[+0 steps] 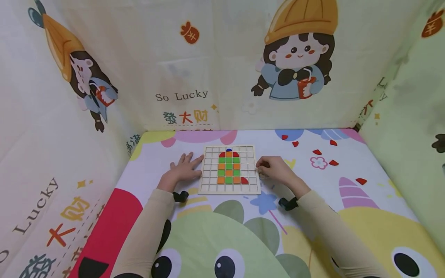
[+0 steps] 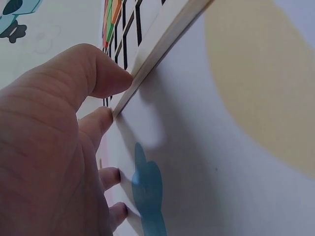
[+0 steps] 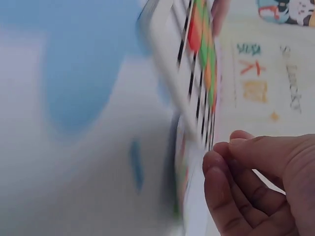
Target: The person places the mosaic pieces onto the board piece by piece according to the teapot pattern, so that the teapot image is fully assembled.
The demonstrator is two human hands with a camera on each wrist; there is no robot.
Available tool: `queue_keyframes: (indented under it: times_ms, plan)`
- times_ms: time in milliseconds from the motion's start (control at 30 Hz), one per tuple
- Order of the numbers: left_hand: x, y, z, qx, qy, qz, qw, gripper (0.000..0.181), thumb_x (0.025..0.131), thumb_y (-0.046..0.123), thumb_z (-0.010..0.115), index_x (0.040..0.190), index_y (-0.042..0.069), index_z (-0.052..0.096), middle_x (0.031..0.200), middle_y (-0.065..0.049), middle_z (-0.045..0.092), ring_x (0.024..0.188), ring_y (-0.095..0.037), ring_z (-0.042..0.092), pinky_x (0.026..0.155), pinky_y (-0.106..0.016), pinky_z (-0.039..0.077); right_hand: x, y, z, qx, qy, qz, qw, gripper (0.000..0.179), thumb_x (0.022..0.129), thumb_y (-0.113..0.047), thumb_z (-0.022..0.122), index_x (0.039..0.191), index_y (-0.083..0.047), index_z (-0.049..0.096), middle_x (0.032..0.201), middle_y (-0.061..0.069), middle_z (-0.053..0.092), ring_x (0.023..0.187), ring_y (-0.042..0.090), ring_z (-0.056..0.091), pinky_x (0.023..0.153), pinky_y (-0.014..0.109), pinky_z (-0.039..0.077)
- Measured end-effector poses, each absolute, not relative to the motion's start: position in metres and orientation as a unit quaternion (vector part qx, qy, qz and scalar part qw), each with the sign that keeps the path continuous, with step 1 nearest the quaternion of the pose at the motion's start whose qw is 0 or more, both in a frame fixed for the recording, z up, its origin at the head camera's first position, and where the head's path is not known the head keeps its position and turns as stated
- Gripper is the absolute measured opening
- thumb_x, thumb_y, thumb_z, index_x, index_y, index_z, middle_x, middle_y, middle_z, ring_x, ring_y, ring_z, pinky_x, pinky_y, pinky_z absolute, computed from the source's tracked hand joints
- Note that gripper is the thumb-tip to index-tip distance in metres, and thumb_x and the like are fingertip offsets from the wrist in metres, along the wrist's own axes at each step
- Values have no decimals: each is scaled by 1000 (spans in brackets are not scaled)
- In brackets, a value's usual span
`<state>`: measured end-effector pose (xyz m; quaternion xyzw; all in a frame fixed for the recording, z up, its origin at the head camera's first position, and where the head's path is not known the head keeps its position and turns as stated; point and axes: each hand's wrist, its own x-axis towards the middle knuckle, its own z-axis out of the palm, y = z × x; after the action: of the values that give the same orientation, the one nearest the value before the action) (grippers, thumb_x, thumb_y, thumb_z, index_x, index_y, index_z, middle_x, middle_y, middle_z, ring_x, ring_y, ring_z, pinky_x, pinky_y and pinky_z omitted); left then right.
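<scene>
A square wooden grid board (image 1: 212,189) lies on the table, with orange, green, red and blue tiles (image 1: 228,166) forming a tower shape. A red quarter-round tile (image 1: 245,180) sits at the tower's lower right. My left hand (image 1: 184,169) is spread beside the board's left edge; in the left wrist view its thumb (image 2: 110,78) and forefinger touch that edge. My right hand (image 1: 276,169) is at the board's right edge, fingers curled and thumb against the fingertips. In the right wrist view no piece shows between the fingertips of the right hand (image 3: 256,182), and part of them is hidden.
Several red quarter-round tiles (image 1: 333,163) lie scattered on the table's right side, toward the back. A cartoon-print cloth (image 1: 139,170) covers the table. Printed fabric walls (image 1: 229,77) stand behind it and on both sides.
</scene>
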<state>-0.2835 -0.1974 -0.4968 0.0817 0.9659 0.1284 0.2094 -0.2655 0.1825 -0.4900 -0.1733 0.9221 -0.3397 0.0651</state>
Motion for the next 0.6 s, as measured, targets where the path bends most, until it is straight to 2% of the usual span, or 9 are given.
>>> queue_keyframes:
  times_ms: [67,200,400,600]
  plan:
    - [-282,-198,-495,82,965,131,211,76,99,50,49,166,39,16,175,-12,-3,159,-44,-10,114,-83,2,-264,198,-490,-165,927,-331,57,10,100,-10,65,104,-7,73,98,7,73,82,20,59,73,32,51]
    - [-282,-198,-494,84,965,134,210,76,99,51,50,166,38,16,175,-13,-2,159,-45,-10,114,-83,2,-257,233,-490,-138,942,-304,41,12,100,-11,63,107,-7,73,102,9,73,87,23,59,79,37,54]
    - [-283,-198,-498,85,964,132,213,77,99,52,52,166,39,17,175,-12,-2,159,-44,-9,114,-83,3,-239,291,-494,-92,966,-242,31,18,100,-13,63,113,-4,72,112,17,70,101,34,61,92,54,55]
    - [-283,-200,-496,79,965,133,211,77,98,51,52,166,39,17,175,-12,-1,159,-44,-9,114,-83,3,-223,357,-496,-69,985,-157,-11,29,100,-15,60,118,4,70,128,35,55,117,58,46,100,73,40]
